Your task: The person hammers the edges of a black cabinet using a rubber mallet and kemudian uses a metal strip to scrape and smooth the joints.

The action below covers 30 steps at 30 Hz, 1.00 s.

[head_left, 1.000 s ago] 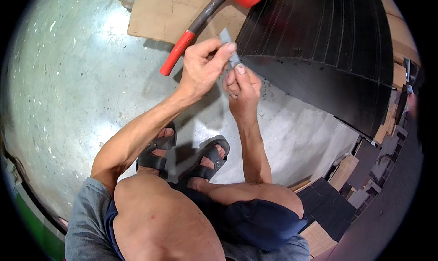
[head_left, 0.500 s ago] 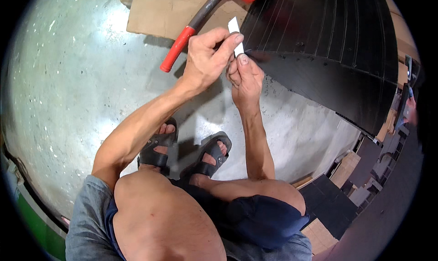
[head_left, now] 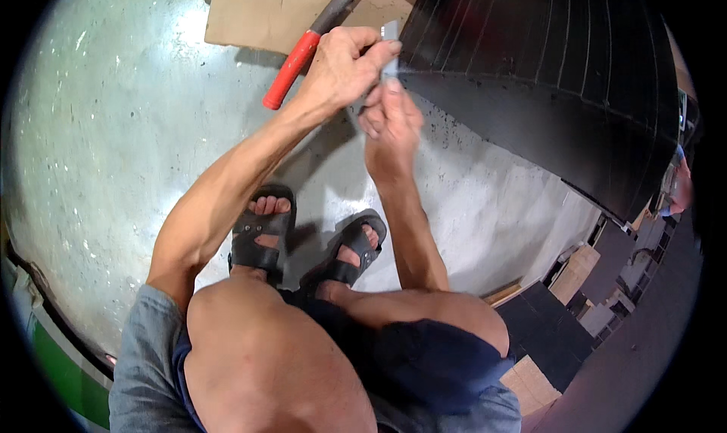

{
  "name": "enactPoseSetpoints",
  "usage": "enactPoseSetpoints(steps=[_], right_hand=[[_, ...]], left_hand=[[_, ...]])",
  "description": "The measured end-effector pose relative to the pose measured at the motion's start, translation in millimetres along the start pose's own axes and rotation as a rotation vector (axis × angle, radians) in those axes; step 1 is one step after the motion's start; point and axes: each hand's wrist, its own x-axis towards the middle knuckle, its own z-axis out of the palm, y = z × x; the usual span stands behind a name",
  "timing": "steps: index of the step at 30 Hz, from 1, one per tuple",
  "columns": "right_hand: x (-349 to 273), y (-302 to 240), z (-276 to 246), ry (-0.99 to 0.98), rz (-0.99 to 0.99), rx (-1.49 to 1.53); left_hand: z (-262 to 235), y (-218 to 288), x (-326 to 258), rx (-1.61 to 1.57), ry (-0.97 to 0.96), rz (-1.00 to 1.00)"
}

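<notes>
My left hand (head_left: 341, 68) pinches a small flat white strip (head_left: 390, 31) between thumb and fingers, near the corner of a large black panel (head_left: 522, 107). Just below it, my right hand (head_left: 392, 126) has its thumb and fingers closed at the strip's lower end. That hand is slightly smeared, and its fingertips cover part of the strip. Beyond my left hand lies a mallet (head_left: 291, 69) with a red grip and dark shaft; its red head is cut off by the top of the picture.
A brown cardboard sheet (head_left: 254, 16) lies under the mallet on the grey floor (head_left: 113, 145). Stacked boards and boxes (head_left: 575, 274) stand at the right. My sandalled feet (head_left: 265, 228) are below my hands. Something green (head_left: 64, 380) is at the lower left.
Both hands have shifted slightly, the right one up and to the left. The white strip has turned more upright and now sits close to the black panel's edge.
</notes>
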Motion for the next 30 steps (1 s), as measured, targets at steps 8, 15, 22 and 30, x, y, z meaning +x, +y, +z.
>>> enactPoseSetpoints(steps=[8, 15, 22, 30], right_hand=[[1, 21, -48, -0.089, 0.214, 0.031], [-40, 46, -114, 0.018, 0.151, -0.597], [-70, 23, -121, 0.026, 0.256, -1.052], [-109, -140, -150, 0.657, -0.736, -0.746]], left_hand=[[4, -23, -13, 0.285, 0.094, 0.085], [2, -1, -40, 0.201, 0.199, 0.289], [-1, 79, -29, 0.113, 0.158, 0.711], [29, 161, -14, 0.092, 0.066, 1.138]])
